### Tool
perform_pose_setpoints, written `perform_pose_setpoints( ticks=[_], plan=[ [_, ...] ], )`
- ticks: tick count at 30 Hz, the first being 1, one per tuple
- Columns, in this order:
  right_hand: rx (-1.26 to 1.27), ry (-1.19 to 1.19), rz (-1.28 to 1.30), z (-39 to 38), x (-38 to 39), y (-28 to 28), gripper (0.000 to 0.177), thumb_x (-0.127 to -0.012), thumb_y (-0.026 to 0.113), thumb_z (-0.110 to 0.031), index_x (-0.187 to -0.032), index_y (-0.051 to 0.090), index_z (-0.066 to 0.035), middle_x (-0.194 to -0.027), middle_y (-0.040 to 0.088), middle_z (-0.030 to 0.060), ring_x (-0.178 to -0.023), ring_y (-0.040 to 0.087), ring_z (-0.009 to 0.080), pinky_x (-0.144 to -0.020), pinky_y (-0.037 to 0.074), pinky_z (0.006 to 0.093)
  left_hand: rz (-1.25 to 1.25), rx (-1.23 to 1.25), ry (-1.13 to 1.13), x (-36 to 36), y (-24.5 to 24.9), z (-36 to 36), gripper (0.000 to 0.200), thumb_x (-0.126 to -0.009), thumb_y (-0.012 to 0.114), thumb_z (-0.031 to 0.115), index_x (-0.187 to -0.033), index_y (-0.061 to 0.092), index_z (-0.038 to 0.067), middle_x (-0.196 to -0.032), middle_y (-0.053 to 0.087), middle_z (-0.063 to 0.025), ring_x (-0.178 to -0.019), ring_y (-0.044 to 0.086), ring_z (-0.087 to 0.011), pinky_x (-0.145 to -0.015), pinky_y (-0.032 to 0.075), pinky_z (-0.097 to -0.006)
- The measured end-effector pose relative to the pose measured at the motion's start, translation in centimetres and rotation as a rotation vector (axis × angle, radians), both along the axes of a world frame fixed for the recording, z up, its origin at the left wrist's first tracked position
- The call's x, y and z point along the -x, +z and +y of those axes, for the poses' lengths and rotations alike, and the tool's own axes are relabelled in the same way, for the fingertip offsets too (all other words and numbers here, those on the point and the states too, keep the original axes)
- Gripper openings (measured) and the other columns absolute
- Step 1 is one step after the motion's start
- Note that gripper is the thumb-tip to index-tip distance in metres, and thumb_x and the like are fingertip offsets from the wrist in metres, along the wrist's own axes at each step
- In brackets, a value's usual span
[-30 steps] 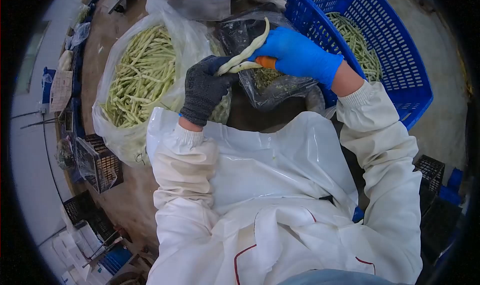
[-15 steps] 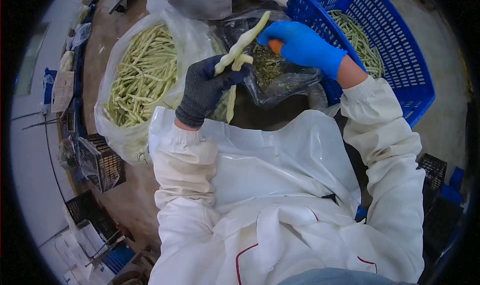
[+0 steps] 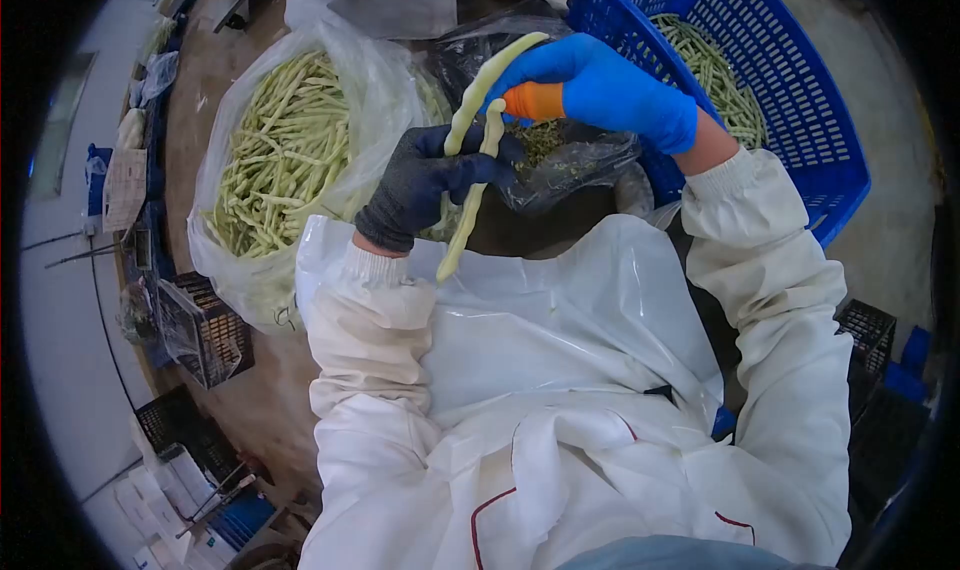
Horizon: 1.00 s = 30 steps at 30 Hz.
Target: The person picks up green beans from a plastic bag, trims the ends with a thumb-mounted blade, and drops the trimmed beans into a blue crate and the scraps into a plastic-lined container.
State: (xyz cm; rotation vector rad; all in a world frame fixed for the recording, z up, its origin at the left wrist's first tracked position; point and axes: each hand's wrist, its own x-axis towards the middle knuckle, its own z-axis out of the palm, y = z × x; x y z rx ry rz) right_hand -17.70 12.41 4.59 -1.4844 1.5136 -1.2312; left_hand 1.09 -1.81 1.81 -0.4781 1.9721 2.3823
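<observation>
Blue-gloved right hand (image 3: 630, 95) has swung back to two long beans (image 3: 479, 87).
Left hand (image 3: 420, 185), gloved dark grey, grasps both beans in its fingers, above the lap. An orange piece (image 3: 533, 101), perhaps a thumb cover, meets one bean; whether the right fingers grip is unclear. Plastic bag (image 3: 390, 82) left, blue basket (image 3: 815, 120) right.

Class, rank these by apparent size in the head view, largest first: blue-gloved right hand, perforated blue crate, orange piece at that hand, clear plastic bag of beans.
1. Perforated blue crate and clear plastic bag of beans: too alike to rank
2. Blue-gloved right hand
3. Orange piece
</observation>
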Motion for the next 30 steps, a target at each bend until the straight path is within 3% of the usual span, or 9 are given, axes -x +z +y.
perform_pose_setpoints(
  ticks=[5,8,11,14,17,20,23,26,30],
  plan=[
    [0.11,-0.148,0.15,-0.6,-0.4,-1.5,0.019,-0.084,0.064,-0.016,-0.099,0.067,-0.005,-0.083,0.065,0.0109,-0.073,0.061,0.017,-0.069,0.049,0.031,0.065,-0.218,0.054,0.1,-0.7,1.0,0.041,-0.082,0.06,0.005,-0.122,0.055,-0.002,-0.096,0.067,-0.0132,-0.083,0.064,-0.0194,-0.072,0.052,-0.0283],
    [0.067,-0.211,0.196,-0.9,-0.9,-2.5,0.011,-0.083,0.063,-0.005,-0.094,0.065,-0.002,-0.085,0.065,0.007,-0.077,0.061,0.0167,-0.07,0.048,0.0284,0.164,-0.168,0.111,0.4,-1.6,0.5,0.046,-0.084,0.059,0.005,-0.128,0.049,-0.001,-0.093,0.067,-0.0129,-0.084,0.064,-0.0193,-0.073,0.052,-0.0286],
    [0.273,-0.216,0.692,-0.7,-0.4,-3.0,0.013,-0.076,0.062,-0.014,-0.086,0.066,-0.007,-0.084,0.064,0.0134,-0.075,0.061,0.0318,-0.066,0.049,0.0384,0.275,-0.221,0.197,0.6,-1.1,-0.3,0.045,-0.085,0.059,0.006,-0.128,0.048,0.0,-0.094,0.067,-0.0131,-0.083,0.064,-0.019,-0.073,0.053,-0.0288],
    [0.098,-0.204,0.828,0.3,1.4,-3.0,0.02,-0.071,0.063,-0.002,-0.091,0.064,-0.003,-0.088,0.062,0.0138,-0.083,0.058,0.0355,-0.074,0.047,0.0424,0.303,-0.102,0.407,-0.1,0.0,-2.6,0.039,-0.089,0.056,0.008,-0.126,0.05,0.0,-0.096,0.067,-0.0097,-0.077,0.059,-0.0115,-0.069,0.049,-0.0232],
    [-0.242,-0.311,0.827,1.0,4.7,-4.3,0.028,-0.072,0.062,-0.002,-0.099,0.066,-0.007,-0.092,0.063,0.0136,-0.087,0.059,0.0355,-0.077,0.048,0.0416,0.317,0.055,0.609,-1.5,0.4,-5.7,0.031,-0.091,0.055,0.011,-0.119,0.054,-0.003,-0.096,0.067,-0.0088,-0.066,0.051,-0.0061,-0.059,0.042,-0.0197],
    [0.078,-0.479,1.018,1.9,4.6,-6.6,0.031,-0.073,0.061,-0.006,-0.103,0.069,-0.01,-0.09,0.067,0.0134,-0.081,0.065,0.0319,-0.073,0.05,0.0402,0.366,-0.002,0.71,-1.4,0.3,-5.8,0.03,-0.088,0.059,0.009,-0.115,0.054,-0.005,-0.091,0.068,-0.0111,-0.062,0.052,-0.0078,-0.057,0.042,-0.0203],
    [-0.084,-0.256,0.234,0.8,2.1,-5.5,0.036,-0.079,0.056,-0.005,-0.114,0.066,-0.009,-0.098,0.069,0.0121,-0.081,0.066,0.0241,-0.077,0.052,0.0362,0.357,0.003,0.779,-0.6,0.0,-4.4,0.03,-0.087,0.062,0.007,-0.114,0.054,-0.005,-0.09,0.067,-0.0136,-0.061,0.053,-0.0091,-0.056,0.044,-0.021],
    [-0.341,0.018,-0.123,0.2,-0.3,-3.3,0.027,-0.086,0.054,-0.008,-0.11,0.066,-0.002,-0.099,0.068,0.0084,-0.087,0.062,0.0171,-0.081,0.049,0.0296,0.376,0.045,0.783,-0.2,-0.6,-4.3,0.03,-0.088,0.061,0.006,-0.115,0.054,-0.005,-0.095,0.067,-0.0166,-0.064,0.055,-0.01,-0.059,0.045,-0.021],
    [-0.351,0.029,-0.414,-0.2,-1.4,-4.0,0.027,-0.086,0.053,-0.009,-0.107,0.067,0.0,-0.094,0.069,0.0075,-0.078,0.062,0.0152,-0.074,0.05,0.0296,0.38,0.095,0.795,-0.2,-0.5,-3.9,0.029,-0.087,0.062,0.006,-0.114,0.055,-0.004,-0.094,0.067,-0.0151,-0.065,0.056,-0.0104,-0.058,0.046,-0.0218]
  ],
)
